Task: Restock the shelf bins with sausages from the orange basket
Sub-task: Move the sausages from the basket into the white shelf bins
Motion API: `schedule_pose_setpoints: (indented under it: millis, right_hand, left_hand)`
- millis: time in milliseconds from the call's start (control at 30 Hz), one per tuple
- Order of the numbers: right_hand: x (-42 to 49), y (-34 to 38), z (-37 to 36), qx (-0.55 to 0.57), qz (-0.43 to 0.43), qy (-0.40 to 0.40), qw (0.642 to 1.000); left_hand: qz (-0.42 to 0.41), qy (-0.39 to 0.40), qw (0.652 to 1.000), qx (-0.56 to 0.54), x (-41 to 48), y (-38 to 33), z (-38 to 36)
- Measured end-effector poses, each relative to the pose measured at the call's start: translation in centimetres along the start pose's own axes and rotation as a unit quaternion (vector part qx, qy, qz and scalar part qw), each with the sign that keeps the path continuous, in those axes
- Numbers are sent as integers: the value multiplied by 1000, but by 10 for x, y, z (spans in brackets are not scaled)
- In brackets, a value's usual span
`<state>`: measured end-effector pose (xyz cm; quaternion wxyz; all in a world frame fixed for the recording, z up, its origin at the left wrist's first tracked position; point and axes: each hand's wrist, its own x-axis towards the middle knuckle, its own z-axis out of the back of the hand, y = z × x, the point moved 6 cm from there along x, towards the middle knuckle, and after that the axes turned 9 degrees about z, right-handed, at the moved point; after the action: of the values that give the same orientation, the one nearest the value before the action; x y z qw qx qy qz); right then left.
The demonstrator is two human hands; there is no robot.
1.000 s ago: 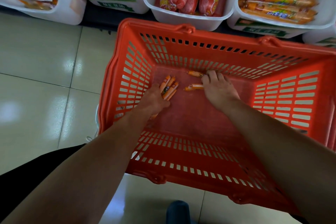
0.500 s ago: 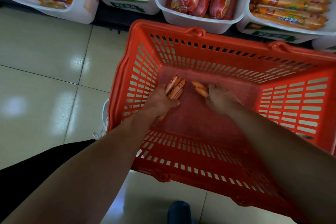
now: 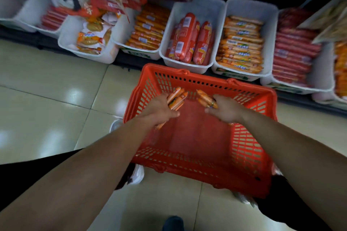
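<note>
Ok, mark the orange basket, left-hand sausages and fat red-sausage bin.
orange basket (image 3: 206, 79): head view, far rim
left-hand sausages (image 3: 177, 95): head view, upper wrappers
fat red-sausage bin (image 3: 200, 8): head view, back wall

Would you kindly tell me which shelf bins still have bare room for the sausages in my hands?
The white bin of fat red sausages is bare behind them, up to its far wall; so is the orange-sausage bin on its right. The smaller orange bin on its left and the far-right red-sausage bin are packed.

Left hand (image 3: 159, 108), right hand (image 3: 226, 109), both forearms (image 3: 84, 174) bare. Black garment (image 3: 22, 178) near left, over thigh; more black fabric (image 3: 285, 204) near right. White shoe (image 3: 138, 174) near centre-left; second white shoe (image 3: 242, 199) near right, blurred, partly seen.
</note>
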<state>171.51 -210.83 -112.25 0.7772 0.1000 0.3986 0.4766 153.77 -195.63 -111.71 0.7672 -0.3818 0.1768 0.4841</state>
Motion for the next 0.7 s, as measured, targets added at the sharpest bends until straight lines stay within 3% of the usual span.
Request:
schedule_pose_setpoints:
  millis: [167,333,500,700]
  right_hand:
    - [-60,48,101,-73,45,-45,995]
    - [-117,70,171,-120,38,-85,988]
    - [-134,46,172,-59,36,-155,985]
    - [-101,12,169,-50,9,-122,991]
  left_hand:
    - [-78,-39,995,40,-49,-67,74]
    - [-142,-51,987,50,-103,-121,133]
    - [-140,-59,988,3,-108,-115,136]
    - [-122,-20,992,23,-72,-124,124]
